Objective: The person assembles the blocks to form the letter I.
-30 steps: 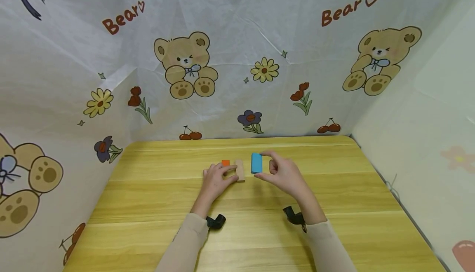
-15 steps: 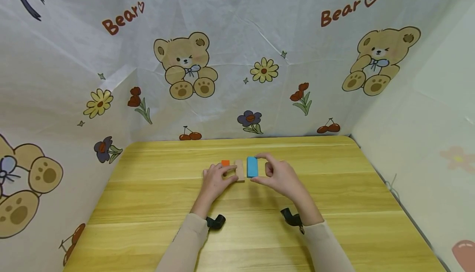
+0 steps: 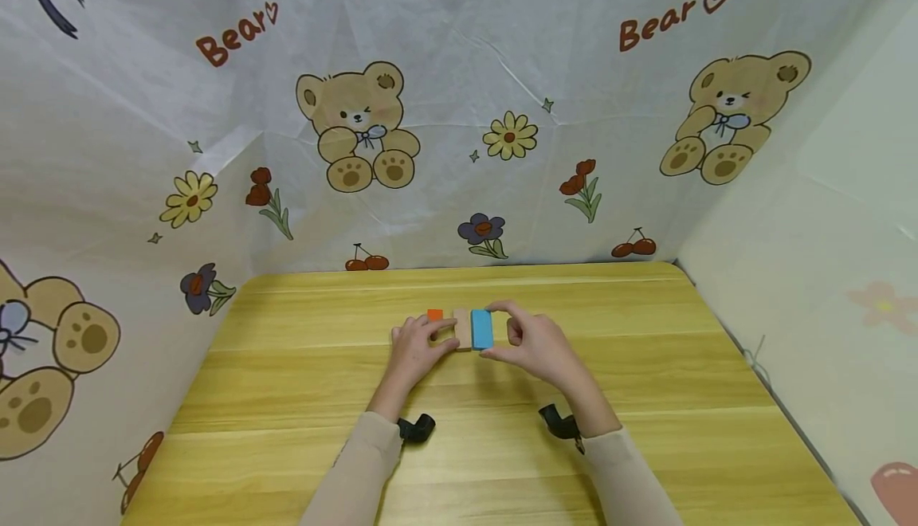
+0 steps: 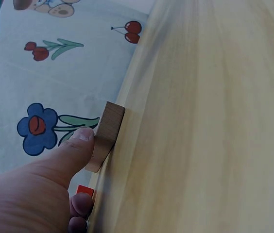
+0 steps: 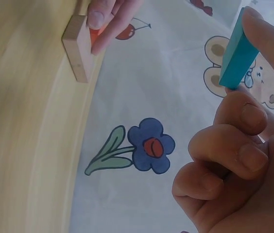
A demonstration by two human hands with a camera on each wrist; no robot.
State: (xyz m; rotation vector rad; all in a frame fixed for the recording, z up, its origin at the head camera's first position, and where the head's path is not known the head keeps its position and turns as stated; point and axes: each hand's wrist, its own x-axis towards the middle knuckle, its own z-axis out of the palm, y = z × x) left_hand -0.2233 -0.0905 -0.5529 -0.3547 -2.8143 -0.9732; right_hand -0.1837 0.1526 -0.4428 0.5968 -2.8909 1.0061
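Between thumb and index finger, my right hand (image 3: 541,347) pinches a blue rectangular block (image 3: 482,329) by its two ends. The right wrist view shows this blue block (image 5: 239,56) raised off the table, its other fingers curled into the palm. Just left of it in the head view is a plain wooden block (image 3: 462,332). My left hand (image 3: 414,351) touches that block's left side with thumb and index fingertips, and a gap shows between these two fingers. An orange block (image 3: 435,315) sits behind the left fingers, partly hidden.
All of this is on a light wood-grain table (image 3: 323,398). A white cloth (image 3: 445,183) printed with bears and flowers hangs along the back and left. Black camera mounts (image 3: 417,429) stick out at both wrists.
My right hand has carried the blue block left and slightly toward me, closing the gap to the wooden block in the head view. The left hand and wooden block have kept their places.
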